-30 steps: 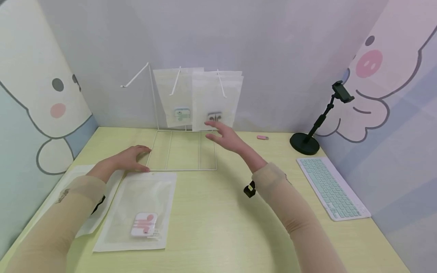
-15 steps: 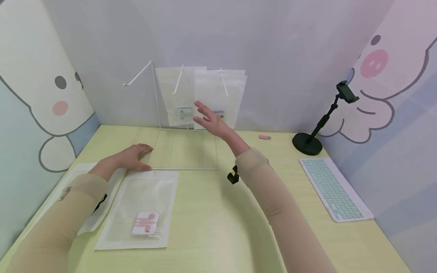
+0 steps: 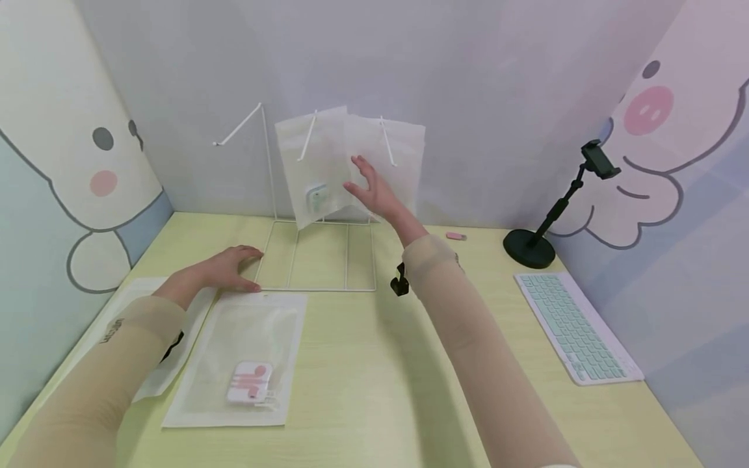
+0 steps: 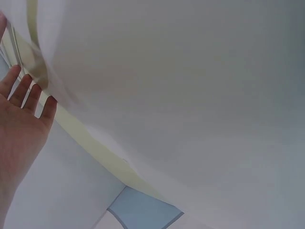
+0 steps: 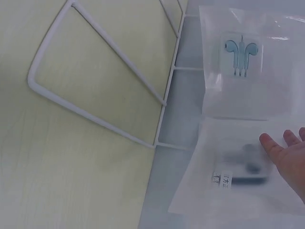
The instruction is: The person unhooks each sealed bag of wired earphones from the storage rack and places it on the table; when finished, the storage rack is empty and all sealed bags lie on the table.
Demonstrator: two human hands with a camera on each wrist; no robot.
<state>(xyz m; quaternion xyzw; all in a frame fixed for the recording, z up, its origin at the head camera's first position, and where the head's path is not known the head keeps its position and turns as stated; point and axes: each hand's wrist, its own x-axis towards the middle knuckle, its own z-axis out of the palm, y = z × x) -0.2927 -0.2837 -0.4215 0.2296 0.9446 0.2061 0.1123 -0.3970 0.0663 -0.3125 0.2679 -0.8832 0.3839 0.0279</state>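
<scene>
A white wire display rack (image 3: 316,290) stands at the back of the table, with two hooks carrying frosted plastic bags. My right hand (image 3: 377,192) has its fingers spread against the right hanging bag (image 3: 407,153); in the right wrist view a dark blurred item (image 5: 250,181) shows through it. The left hanging bag (image 3: 324,162) is tilted and contains green earphones (image 5: 241,57). My left hand (image 3: 225,268) rests at the left side of the rack's base, thumb at its front corner, fingers extended. Just in front lies a flat bag (image 3: 257,331) with pink earphones (image 3: 250,382).
Another frosted bag (image 3: 153,385) lies partly under my left forearm. A third hook (image 3: 236,125) juts out at the rack's left, bare. To the right are a pink USB stick (image 3: 456,236), a black phone stand (image 3: 529,249) and a mint keyboard (image 3: 576,328).
My right hand rose and went left, then shifted slightly right against the bags. The left hanging bag swung into a tilt, and the right bag's dark item became hidden in the head view.
</scene>
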